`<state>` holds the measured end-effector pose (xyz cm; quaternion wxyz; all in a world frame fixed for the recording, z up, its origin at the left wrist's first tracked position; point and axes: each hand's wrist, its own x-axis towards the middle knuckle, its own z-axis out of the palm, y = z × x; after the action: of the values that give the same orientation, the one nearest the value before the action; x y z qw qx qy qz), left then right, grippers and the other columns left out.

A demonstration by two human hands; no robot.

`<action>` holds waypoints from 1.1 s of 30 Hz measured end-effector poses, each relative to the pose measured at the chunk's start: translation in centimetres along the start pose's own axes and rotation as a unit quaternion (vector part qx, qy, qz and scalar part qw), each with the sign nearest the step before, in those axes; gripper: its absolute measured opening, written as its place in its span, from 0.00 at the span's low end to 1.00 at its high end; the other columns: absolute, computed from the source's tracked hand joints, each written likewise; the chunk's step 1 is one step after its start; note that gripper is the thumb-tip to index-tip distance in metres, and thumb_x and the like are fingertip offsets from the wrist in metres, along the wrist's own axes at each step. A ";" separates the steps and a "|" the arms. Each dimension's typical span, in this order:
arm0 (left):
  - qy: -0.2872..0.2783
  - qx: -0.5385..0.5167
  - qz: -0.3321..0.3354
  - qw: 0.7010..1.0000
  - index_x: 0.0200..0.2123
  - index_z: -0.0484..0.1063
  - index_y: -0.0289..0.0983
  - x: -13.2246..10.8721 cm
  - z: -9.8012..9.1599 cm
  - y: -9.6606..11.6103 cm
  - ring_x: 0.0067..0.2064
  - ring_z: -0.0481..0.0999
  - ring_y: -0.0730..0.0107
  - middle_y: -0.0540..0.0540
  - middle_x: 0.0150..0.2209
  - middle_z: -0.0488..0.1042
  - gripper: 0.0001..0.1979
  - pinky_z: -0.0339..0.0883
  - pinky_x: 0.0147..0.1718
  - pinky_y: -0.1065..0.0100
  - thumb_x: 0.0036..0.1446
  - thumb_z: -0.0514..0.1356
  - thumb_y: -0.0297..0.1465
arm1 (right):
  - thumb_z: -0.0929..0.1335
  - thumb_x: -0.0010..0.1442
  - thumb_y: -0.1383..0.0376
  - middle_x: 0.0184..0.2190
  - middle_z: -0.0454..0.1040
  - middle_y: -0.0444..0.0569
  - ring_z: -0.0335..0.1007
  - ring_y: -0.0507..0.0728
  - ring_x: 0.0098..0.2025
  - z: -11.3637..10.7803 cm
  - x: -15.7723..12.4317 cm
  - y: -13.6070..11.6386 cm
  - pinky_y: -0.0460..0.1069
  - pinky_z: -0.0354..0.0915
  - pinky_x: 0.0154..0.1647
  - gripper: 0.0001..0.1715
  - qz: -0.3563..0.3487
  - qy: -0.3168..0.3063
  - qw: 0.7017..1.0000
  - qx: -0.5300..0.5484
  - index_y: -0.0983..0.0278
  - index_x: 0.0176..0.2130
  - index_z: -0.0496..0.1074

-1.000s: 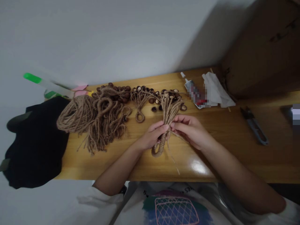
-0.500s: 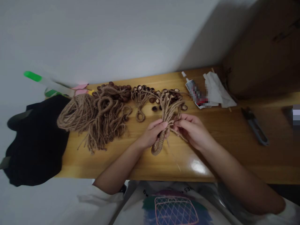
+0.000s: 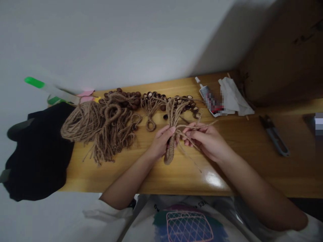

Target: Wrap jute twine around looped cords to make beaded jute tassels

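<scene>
Hand (L) (image 3: pixel 161 143) pinched a twine bundle (image 3: pixel 174 111) at its neck, thumb on top, wrapped loop (image 3: pixel 170 153) below; hand (R) (image 3: pixel 208 137), just beside, gripped a few side strands (image 3: pixel 182 133) btwn thumb & fingers (exact no. unclear). The bundle was over the table (image 3: pixel 141 178), its main strands fanning twd round brown pieces (image 3: pixel 186 102). Poss. faults: if the L thumb eased, the neck might have splayed & the wrap slackened; if R caught a wrong strand, ends could have tangled. Further out: looped tassel (image 3: pixel 150 125) & twine coil (image 3: pixel 82 124) to L, tube (image 3: pixel 208 95) & snips (image 3: pixel 276 137) to R.
</scene>
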<state>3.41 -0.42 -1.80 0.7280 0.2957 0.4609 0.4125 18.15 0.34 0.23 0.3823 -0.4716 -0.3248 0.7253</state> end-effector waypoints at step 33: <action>-0.069 0.076 -0.022 0.994 0.28 0.67 0.34 -0.4 -0.2 -0.2 0.20 0.61 0.82 0.53 0.21 0.66 0.22 0.50 0.18 0.76 0.46 0.63 0.49 | 0.72 0.48 0.61 0.25 0.74 0.45 0.67 0.52 0.29 -0.5 0.0 0.2 0.49 0.63 0.34 0.07 -0.138 0.061 0.975 -0.165 0.63 0.26 0.73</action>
<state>3.21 -0.85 -1.91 0.7422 0.3684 0.4457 0.3388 18.53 0.29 -0.15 0.4146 -0.5222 -0.4780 0.5718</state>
